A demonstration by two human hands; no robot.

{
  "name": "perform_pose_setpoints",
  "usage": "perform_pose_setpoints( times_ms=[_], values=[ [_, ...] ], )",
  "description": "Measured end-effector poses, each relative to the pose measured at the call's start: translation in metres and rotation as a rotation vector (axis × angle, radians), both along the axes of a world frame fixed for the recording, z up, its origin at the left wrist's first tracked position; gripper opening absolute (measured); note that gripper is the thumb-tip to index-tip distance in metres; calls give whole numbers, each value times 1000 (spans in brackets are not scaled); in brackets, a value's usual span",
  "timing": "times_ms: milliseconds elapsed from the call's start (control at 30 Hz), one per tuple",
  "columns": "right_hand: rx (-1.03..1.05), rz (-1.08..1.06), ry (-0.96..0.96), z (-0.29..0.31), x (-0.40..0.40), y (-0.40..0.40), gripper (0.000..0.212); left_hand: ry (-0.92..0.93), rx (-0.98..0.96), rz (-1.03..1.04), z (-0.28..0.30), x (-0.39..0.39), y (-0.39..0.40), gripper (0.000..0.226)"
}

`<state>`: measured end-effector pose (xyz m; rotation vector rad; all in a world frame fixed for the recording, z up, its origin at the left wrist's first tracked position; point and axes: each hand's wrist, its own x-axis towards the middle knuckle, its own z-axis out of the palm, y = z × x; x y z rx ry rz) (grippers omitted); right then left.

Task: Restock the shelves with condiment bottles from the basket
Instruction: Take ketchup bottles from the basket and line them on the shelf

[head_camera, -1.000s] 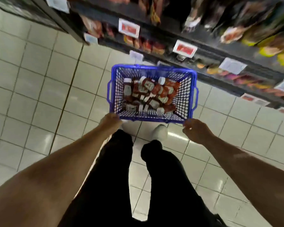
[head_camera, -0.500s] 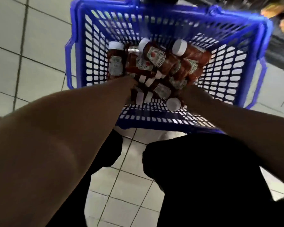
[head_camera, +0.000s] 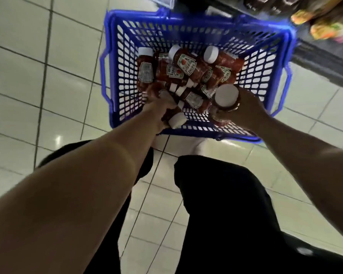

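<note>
A blue plastic basket (head_camera: pixel 265 62) stands on the tiled floor in front of my legs. Inside it lie several red ketchup bottles (head_camera: pixel 190 66) with white caps and labels, piled across each other. My left hand (head_camera: pixel 158 107) reaches into the near left of the pile and grips one bottle (head_camera: pixel 174 117), whose white cap points toward me. My right hand (head_camera: pixel 246 109) grips another ketchup bottle (head_camera: pixel 225 97) at the near right, lifted a little with its white cap facing up at the camera.
A dark shelf base (head_camera: pixel 325 62) runs along the upper right behind the basket. Yellow and orange packets (head_camera: pixel 329 22) lie on a shelf above it. Pale floor tiles (head_camera: pixel 38 86) stretch to the left. My dark trousers (head_camera: pixel 226 204) fill the lower middle.
I have bent closer to the basket. Both hands went from its near rim into the pile, and each now holds a bottle; the right one has risen slightly.
</note>
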<state>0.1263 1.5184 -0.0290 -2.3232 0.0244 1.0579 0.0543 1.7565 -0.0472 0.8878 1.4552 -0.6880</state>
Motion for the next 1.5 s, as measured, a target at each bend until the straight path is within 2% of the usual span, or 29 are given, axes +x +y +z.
perform_pose_setpoints(
  times_ms=[167,233,367,467,567,700,833,900,1000,1067,1233,1367,1500],
  values=[
    [135,-141,21,161,-2,14,63,-243,-56,-185,171,-1,10,59],
    [208,-212,45,240,-5,18,67,-370,-138,-175,249,6,19,57],
    [427,-344,20,403,-11,29,60,-626,-223,-242,399,24,33,67],
    [597,-438,-64,490,-16,31,58,-793,-217,-368,482,39,44,53],
    [692,-534,-103,557,-24,34,57,-929,-132,-486,552,55,48,50],
    [813,-726,-212,622,-33,42,56,-1122,-122,-562,625,79,46,40],
    [946,-863,-339,673,-35,43,34,-1245,-105,-616,692,104,36,44],
    [973,-883,-414,700,-31,41,40,-1324,-125,-635,723,114,30,43],
    [988,-913,-526,737,-19,34,61,-1427,-171,-662,765,125,19,49],
    [1019,-874,-573,759,-9,28,61,-1478,-169,-702,789,133,10,56],
    [1139,-644,-643,808,25,3,41,-1579,-93,-721,834,158,-20,46],
    [1156,-490,-663,846,64,-27,31,-1627,-1,-670,867,186,-49,53],
    [1157,-414,-719,876,111,-60,45,-1670,104,-614,896,216,-72,49]
  ],
)
